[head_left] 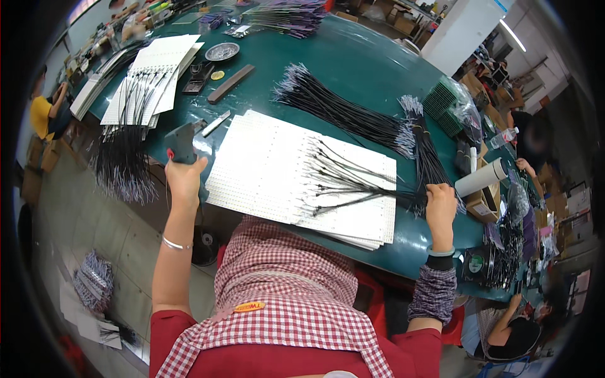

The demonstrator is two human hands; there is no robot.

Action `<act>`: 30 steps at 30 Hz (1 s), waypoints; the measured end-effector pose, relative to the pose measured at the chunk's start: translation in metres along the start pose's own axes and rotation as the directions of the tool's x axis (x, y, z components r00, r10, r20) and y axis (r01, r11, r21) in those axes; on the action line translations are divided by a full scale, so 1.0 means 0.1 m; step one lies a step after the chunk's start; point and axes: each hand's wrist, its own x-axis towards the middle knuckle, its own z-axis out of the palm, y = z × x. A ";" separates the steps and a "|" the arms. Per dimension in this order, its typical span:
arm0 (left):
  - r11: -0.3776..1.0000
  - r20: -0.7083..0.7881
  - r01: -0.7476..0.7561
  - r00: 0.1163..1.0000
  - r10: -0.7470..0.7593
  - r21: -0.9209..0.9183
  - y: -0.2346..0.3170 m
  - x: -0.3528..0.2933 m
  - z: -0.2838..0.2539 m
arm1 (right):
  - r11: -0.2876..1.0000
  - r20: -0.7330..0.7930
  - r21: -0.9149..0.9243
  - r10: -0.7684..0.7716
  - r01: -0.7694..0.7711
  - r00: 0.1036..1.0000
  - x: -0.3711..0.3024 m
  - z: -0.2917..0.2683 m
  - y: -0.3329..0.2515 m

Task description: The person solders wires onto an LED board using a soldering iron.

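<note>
My left hand [184,181] grips grey gun [181,143]; my right hand [440,206] grips black cables [360,188] fanned across white boards [258,160] on green table [372,60].

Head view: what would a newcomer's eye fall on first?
Probably the bright white stack of boards in the middle, with thin black cables fanned across its right half. Next, the grey gun-shaped tool in the left hand, just left of the stack. Then the thick black bundle lying beyond the stack on the green table.
</note>
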 end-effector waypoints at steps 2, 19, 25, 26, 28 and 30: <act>0.974 -0.122 -0.220 0.970 0.213 -0.047 -0.06 -0.11 0.05 | 0.993 -0.162 -0.063 0.090 -0.101 0.983 0.12 0.04 -0.11; 0.973 0.327 0.117 0.944 -0.046 -0.201 0.39 -0.56 0.60 | 0.741 0.313 0.672 -0.298 0.012 0.902 1.52 1.22 -1.72; 0.970 0.429 0.236 0.884 -0.186 -0.066 0.27 -0.48 0.73 | 0.679 0.245 0.734 -0.242 -0.016 0.939 1.43 1.35 -1.64; 0.963 0.410 0.248 0.893 -0.183 -0.109 0.25 -0.49 0.76 | 0.679 0.257 0.733 -0.238 -0.028 0.937 1.42 1.37 -1.63; 0.952 0.411 0.290 0.883 -0.228 -0.094 0.27 -0.49 0.76 | 0.688 0.225 0.725 -0.197 -0.029 0.954 1.40 1.39 -1.64; 0.939 0.411 0.335 0.869 -0.274 -0.082 0.29 -0.50 0.77 | 0.645 0.227 0.762 -0.180 -0.059 0.957 1.40 1.37 -1.65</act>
